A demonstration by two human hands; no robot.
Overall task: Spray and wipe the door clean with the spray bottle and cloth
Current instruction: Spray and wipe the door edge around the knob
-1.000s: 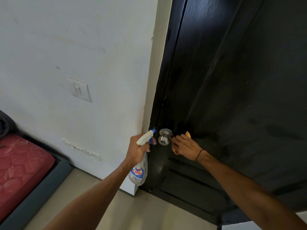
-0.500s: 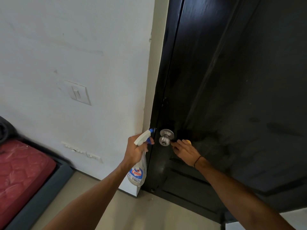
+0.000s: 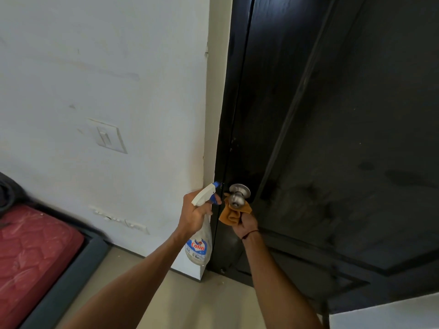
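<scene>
Head view. Black door (image 3: 332, 115) fills the right half of the frame, dull smears showing on its panel at centre right. Steel knob (image 3: 238, 195) sits at lower centre, close to the door's left edge.

Left hand (image 3: 194, 216): fingers curled round the neck of the spray bottle (image 3: 199, 243), white trigger head with blue nozzle pointing at the knob, nozzle just beside it, not touching. Bottle body hangs below the hand, "Colin" label legible.

Right hand (image 3: 244, 224): fingers closed on an orange cloth (image 3: 234, 213), bunched and held up against the underside of the knob.

Left half of frame: white wall (image 3: 95, 67) with a light switch (image 3: 108, 137); red mattress (image 3: 31, 252) at lower left
</scene>
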